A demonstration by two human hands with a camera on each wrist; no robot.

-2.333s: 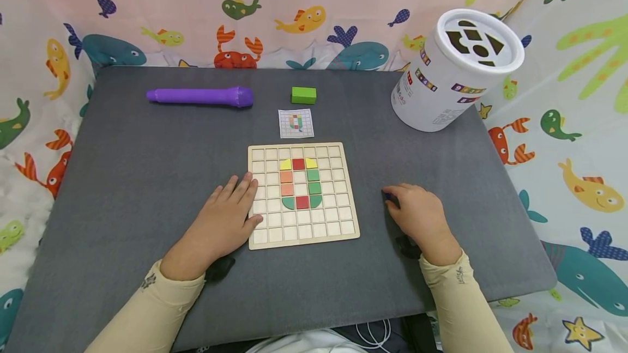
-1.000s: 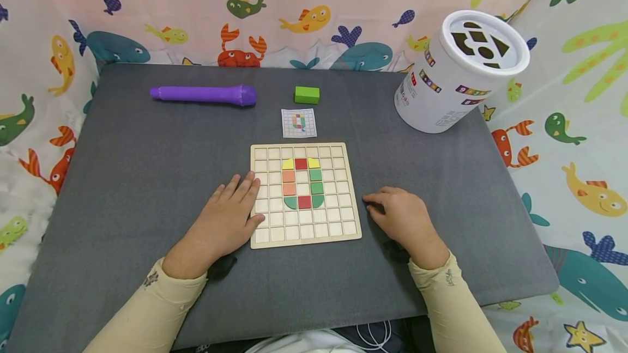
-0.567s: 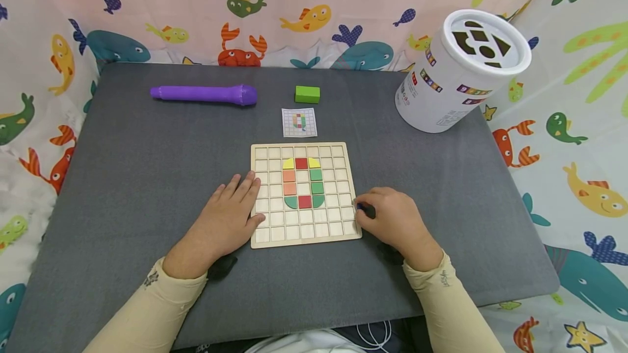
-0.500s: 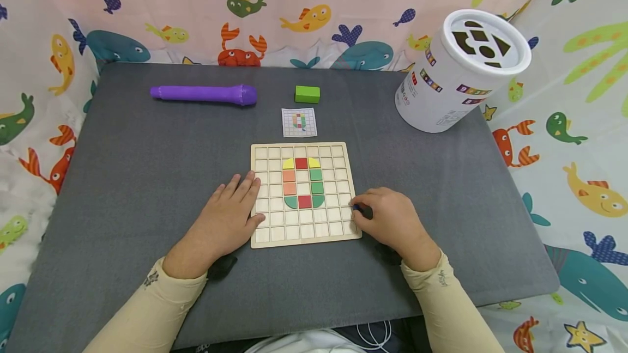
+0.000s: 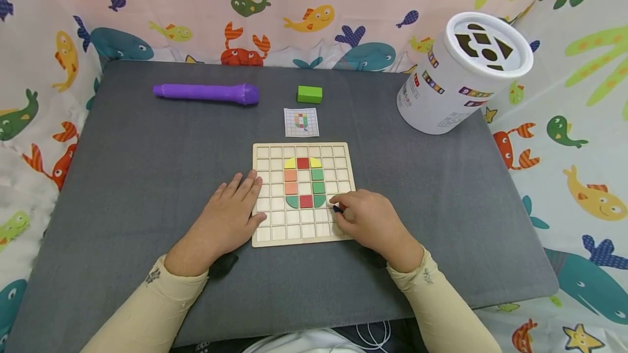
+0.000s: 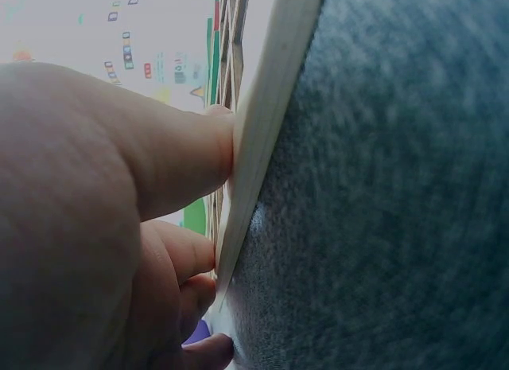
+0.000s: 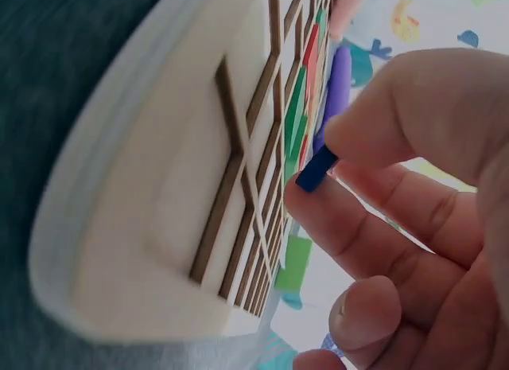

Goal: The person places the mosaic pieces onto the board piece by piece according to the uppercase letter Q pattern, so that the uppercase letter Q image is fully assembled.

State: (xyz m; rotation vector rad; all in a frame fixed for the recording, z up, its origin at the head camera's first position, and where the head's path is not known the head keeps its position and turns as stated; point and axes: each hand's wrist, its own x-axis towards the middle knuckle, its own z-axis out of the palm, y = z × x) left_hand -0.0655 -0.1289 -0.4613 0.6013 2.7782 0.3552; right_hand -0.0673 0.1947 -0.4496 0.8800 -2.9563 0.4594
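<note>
A pale wooden grid board [image 5: 267, 236] lies on the grey table, with yellow, red, orange and green tiles [image 5: 318, 187] set in a ring of its squares. My left hand [image 5: 223, 219] rests with straight fingers on the board's left edge; in the left wrist view the thumb [image 6: 183, 151] touches the side rim. Over the board's right part, my right hand [image 5: 370, 219] pinches a small dark blue tile [image 7: 316, 168] between thumb and index finger. That tile is close above the squares, just right of the lower green quarter-round piece.
A small pattern card [image 5: 301, 123] lies behind the board, showing a similar coloured figure. Beyond it is a green block [image 5: 309, 94]. A purple microphone-shaped stick [image 5: 206, 92] lies back left. A white bucket [image 5: 441, 97] with a shape-hole lid stands back right.
My right hand has moved left from the table at the right to over the board, carrying the blue tile. The left hand stays on the board's edge, and the view shifts slightly.
</note>
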